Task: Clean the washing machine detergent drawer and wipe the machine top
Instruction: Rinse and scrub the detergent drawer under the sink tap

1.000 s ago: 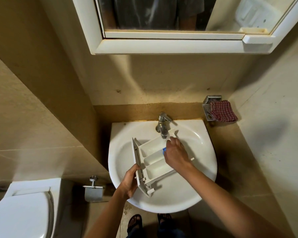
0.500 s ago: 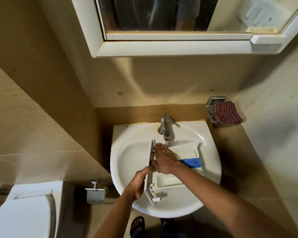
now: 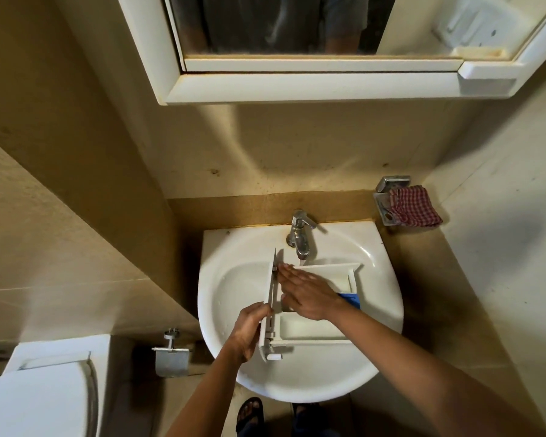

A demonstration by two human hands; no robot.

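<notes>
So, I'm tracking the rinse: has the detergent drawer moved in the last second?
Yes. The detergent drawer has swung round: its blue insert, then just under the tap, now lies to the tap's right.

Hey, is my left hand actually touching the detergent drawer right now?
Touching. The head view shows the left hand gripping the detergent drawer by its upright front panel over the sink, with no gap between them.

White sink (image 3: 221, 310) on the beige wall, chrome tap (image 3: 300, 238) at its back rim. Mirror cabinet (image 3: 312, 86) above. Red checked cloth (image 3: 413, 208) draped on a metal wall holder (image 3: 388, 197), right. Toilet (image 3: 44, 395) lower left, steel paper holder (image 3: 171, 361) beside it.
</notes>
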